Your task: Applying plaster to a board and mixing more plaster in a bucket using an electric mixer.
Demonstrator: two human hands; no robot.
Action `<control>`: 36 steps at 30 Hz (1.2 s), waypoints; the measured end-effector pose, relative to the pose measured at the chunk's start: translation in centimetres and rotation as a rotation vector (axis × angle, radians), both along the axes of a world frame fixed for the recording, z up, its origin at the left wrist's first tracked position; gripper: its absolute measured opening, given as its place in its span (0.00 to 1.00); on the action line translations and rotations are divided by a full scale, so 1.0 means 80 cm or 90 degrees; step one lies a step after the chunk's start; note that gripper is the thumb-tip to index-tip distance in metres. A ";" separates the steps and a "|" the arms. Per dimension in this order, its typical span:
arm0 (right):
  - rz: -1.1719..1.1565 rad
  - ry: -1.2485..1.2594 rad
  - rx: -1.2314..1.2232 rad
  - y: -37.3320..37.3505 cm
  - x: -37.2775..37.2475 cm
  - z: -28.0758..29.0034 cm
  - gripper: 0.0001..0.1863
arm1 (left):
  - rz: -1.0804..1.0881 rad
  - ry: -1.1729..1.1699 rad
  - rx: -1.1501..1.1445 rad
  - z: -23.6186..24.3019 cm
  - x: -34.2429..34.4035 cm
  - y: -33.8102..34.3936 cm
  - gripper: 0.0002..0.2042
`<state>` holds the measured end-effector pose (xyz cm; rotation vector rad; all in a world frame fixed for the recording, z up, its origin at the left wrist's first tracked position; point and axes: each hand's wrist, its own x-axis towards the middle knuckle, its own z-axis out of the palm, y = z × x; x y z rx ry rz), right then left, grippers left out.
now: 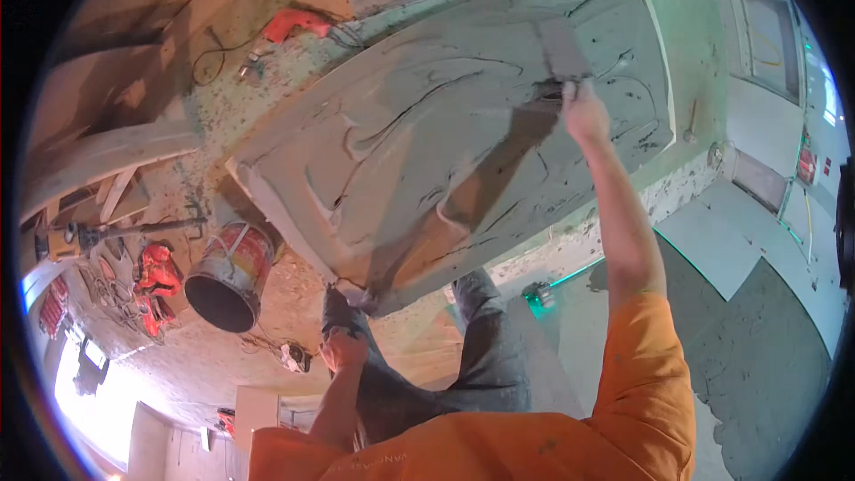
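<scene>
My right hand reaches far forward, closed around the handle of a flat plastering trowel. The trowel's blade lies on wet grey plaster, which is spread in ridges and swirls over a large pale-edged board. My arm throws a dark shadow across this layer. My left hand rests on my left leg near the knee; its fingers look curled in, and nothing shows in them. Both my knees are close to the board's near edge.
A plaster-smeared bucket stands at left, near red tools and a yellow-bodied power tool. A red drill with a cord lies beyond the board. Wooden planks jut in from the left. Pale panels lie at right.
</scene>
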<state>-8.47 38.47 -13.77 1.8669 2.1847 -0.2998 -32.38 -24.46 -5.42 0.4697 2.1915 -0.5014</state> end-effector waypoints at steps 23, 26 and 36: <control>-0.385 0.011 -0.183 0.092 0.502 -0.038 0.22 | -0.117 -0.033 -0.012 -0.022 0.025 0.034 0.17; -0.753 0.436 -0.233 0.086 0.450 -0.064 0.12 | -0.086 -0.018 -0.059 0.003 0.017 0.022 0.17; -0.769 0.633 -0.481 -0.267 0.224 0.024 0.24 | -0.066 0.022 0.059 -0.015 0.016 -0.029 0.16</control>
